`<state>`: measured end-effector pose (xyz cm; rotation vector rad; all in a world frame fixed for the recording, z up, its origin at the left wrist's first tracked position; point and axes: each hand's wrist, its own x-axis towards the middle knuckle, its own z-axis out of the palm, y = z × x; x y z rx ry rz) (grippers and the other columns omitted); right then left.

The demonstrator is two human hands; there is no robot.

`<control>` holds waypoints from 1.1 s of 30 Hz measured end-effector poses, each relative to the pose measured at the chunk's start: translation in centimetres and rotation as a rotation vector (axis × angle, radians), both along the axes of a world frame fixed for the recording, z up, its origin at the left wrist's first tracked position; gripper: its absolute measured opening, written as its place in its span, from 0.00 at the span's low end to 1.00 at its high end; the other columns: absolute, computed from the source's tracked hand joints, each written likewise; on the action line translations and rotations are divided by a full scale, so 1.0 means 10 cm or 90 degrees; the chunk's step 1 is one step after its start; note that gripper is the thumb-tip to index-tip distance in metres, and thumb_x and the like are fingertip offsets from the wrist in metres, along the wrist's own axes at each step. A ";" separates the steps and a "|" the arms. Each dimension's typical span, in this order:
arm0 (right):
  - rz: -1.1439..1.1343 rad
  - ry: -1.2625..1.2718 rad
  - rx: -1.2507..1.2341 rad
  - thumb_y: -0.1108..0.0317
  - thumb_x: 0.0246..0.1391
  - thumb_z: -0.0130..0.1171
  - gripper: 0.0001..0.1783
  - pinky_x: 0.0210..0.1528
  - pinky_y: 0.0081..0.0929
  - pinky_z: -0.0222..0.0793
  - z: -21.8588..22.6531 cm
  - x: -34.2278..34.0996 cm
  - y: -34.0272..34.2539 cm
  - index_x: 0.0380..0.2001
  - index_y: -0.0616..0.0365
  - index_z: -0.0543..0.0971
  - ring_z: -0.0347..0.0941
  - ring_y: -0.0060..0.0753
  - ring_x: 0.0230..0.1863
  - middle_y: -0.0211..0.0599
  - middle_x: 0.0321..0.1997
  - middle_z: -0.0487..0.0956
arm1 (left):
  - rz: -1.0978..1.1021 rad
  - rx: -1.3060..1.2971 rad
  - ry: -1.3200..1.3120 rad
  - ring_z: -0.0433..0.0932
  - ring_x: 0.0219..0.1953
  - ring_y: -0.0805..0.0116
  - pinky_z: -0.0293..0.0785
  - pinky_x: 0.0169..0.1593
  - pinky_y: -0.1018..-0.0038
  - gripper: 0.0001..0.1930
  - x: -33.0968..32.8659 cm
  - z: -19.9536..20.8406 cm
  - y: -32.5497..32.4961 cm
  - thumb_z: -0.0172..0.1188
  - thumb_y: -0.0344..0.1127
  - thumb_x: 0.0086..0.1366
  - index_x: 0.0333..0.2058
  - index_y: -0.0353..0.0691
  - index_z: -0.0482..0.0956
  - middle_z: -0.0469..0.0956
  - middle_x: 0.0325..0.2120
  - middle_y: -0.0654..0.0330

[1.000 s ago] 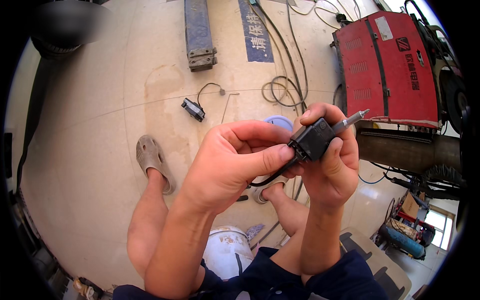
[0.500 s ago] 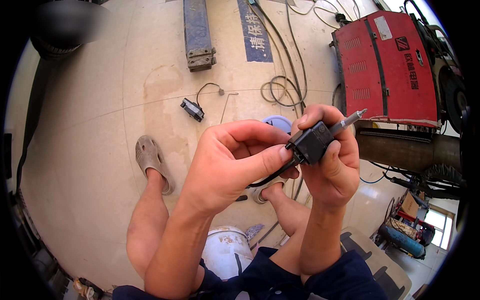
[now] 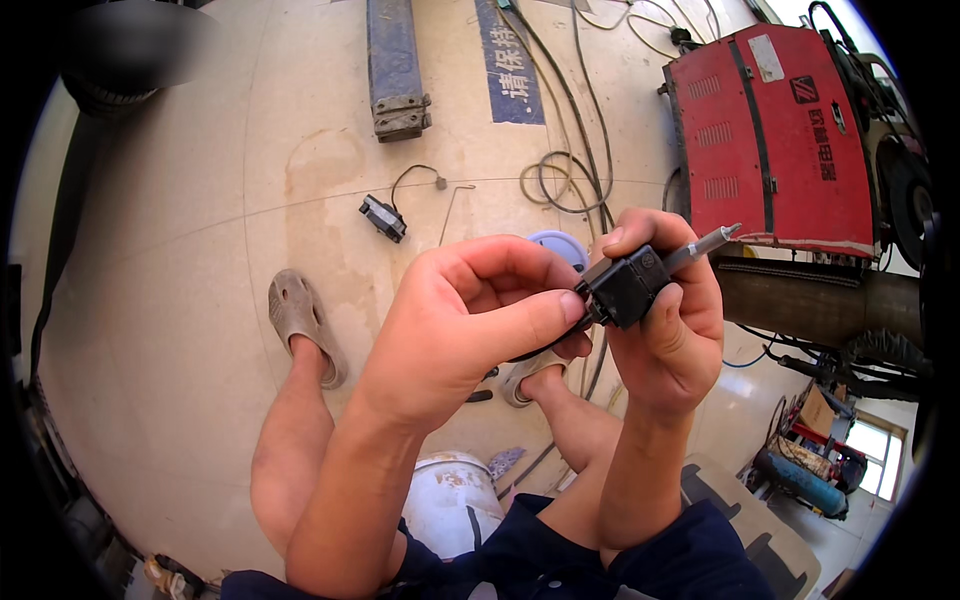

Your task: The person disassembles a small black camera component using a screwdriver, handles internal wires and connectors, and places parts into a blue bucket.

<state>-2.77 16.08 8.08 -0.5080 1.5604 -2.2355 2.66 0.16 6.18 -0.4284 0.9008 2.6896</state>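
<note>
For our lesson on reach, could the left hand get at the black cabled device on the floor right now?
Probably not at once: the left hand is pinching at the black plastic housing. Nothing visibly covers the black cabled device, but it lies on the floor, beyond the hand.

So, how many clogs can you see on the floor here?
2. The left clog is to the left of the left hand; the right clog is below the hands, its front partly hidden behind them. I can't rule out others out of sight.

The floor [image 3: 180,250] is beige, the window [image 3: 878,456] bright.
</note>
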 end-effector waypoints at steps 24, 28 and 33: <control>-0.006 0.018 0.028 0.57 0.57 0.60 0.28 0.31 0.22 0.72 0.05 0.06 -0.04 0.49 0.72 0.67 0.73 0.29 0.32 0.45 0.38 0.74 | -0.051 -0.064 0.031 0.75 0.28 0.75 0.72 0.32 0.79 0.06 -0.03 0.04 0.00 0.57 0.26 0.60 0.36 0.32 0.73 0.76 0.29 0.60; -0.007 0.003 0.037 0.55 0.56 0.60 0.29 0.31 0.21 0.72 0.09 0.08 -0.06 0.48 0.72 0.68 0.73 0.28 0.33 0.46 0.39 0.74 | -0.024 -0.082 0.046 0.67 0.27 0.85 0.65 0.29 0.85 0.06 0.01 0.07 0.08 0.57 0.25 0.59 0.35 0.35 0.71 0.70 0.27 0.68; -0.042 0.018 0.049 0.54 0.56 0.60 0.29 0.31 0.20 0.71 0.12 0.09 -0.08 0.48 0.72 0.68 0.73 0.28 0.33 0.45 0.39 0.74 | -0.031 -0.093 0.038 0.66 0.29 0.85 0.64 0.31 0.85 0.06 0.00 0.12 0.11 0.56 0.25 0.59 0.35 0.36 0.70 0.68 0.28 0.70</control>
